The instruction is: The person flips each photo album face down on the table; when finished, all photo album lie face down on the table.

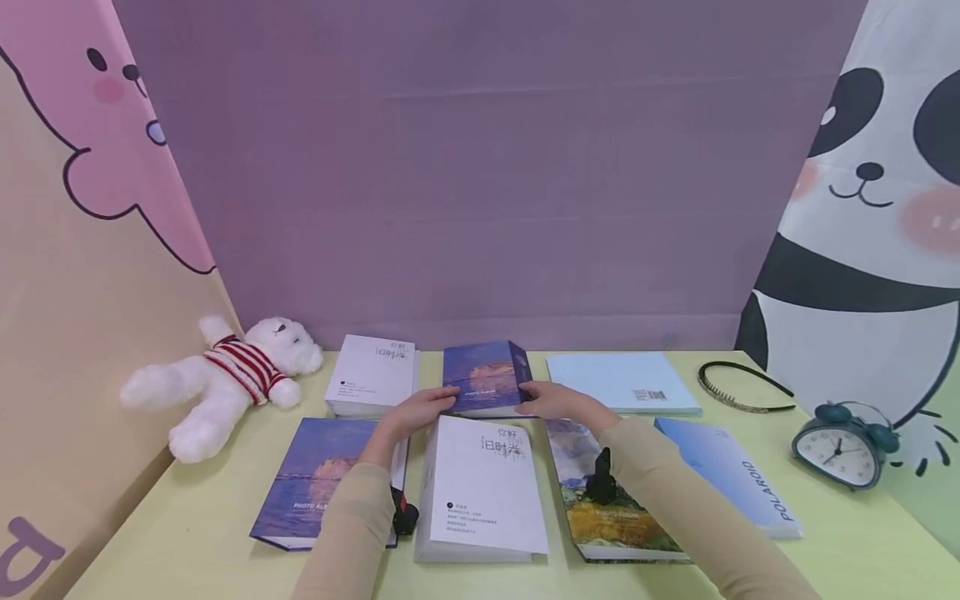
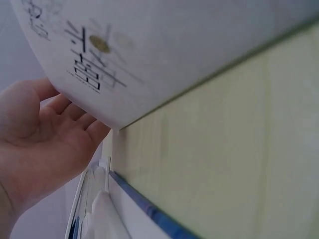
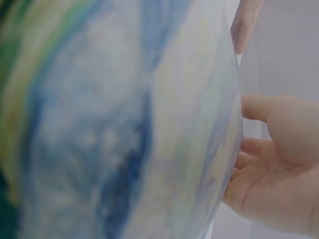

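A blue-purple photo album (image 1: pixel 483 379) with an orange cliff picture lies in the middle of the back row. My left hand (image 1: pixel 420 408) grips its left edge, and my right hand (image 1: pixel 558 400) holds the right edge. In front of it is a white album (image 1: pixel 483 492) with black lettering; the left wrist view shows that cover close up, with the left palm (image 2: pixel 45 144) beyond it. A painted-landscape album (image 1: pixel 615 525) lies under my right forearm and fills much of the right wrist view, partly hiding the right fingers (image 3: pixel 251 146).
Another white album (image 1: pixel 373 375) stands back left, a pale blue one (image 1: pixel 622 383) back right. At the front are a second purple album (image 1: pixel 315 483) and a blue Polaroid album (image 1: pixel 735 479). A plush bear (image 1: pixel 240 375), headband (image 1: pixel 742 407) and alarm clock (image 1: pixel 840 450) flank them.
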`<action>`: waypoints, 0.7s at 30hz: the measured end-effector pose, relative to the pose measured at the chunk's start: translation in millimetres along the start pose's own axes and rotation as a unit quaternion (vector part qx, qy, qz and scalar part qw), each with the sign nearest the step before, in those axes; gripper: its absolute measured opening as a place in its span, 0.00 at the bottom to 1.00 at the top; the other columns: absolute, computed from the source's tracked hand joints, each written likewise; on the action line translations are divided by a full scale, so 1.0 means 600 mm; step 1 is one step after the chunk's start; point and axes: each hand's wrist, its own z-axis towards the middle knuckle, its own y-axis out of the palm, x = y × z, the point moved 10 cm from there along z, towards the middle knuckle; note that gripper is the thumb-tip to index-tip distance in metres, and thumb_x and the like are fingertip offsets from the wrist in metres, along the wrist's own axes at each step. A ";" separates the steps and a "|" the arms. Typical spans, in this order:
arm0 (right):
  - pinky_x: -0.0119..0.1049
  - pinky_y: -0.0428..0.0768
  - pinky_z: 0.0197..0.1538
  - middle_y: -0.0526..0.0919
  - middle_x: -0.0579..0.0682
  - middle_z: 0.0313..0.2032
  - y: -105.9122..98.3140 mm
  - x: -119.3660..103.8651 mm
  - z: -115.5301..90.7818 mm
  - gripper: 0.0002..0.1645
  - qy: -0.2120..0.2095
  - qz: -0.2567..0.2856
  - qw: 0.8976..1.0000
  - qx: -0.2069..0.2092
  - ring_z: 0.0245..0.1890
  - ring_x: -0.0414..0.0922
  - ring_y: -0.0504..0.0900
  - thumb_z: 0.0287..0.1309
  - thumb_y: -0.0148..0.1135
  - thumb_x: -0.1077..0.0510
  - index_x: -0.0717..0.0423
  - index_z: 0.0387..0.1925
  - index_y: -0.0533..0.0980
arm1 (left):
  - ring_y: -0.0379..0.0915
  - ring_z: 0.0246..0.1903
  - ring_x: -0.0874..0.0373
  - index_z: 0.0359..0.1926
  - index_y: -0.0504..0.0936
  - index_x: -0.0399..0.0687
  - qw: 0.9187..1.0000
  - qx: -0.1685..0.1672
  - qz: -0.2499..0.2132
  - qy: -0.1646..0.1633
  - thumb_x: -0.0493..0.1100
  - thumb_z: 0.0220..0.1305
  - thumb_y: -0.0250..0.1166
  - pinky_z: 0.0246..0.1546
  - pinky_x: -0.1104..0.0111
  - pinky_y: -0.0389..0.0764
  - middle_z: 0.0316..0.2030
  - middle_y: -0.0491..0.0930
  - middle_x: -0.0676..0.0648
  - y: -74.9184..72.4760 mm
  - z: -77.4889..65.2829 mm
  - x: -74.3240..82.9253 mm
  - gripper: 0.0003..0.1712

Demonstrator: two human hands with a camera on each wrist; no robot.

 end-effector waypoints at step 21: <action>0.50 0.77 0.52 0.77 0.65 0.52 -0.049 -0.105 0.011 0.26 -0.112 -0.009 0.983 0.146 0.48 0.59 0.78 0.67 0.50 0.54 0.65 0.61 0.68 | 0.57 0.66 0.41 0.69 0.58 0.36 0.993 0.089 -0.028 0.069 0.42 0.74 0.44 0.67 0.53 0.60 0.66 0.62 0.33 -0.116 -0.065 0.047 0.26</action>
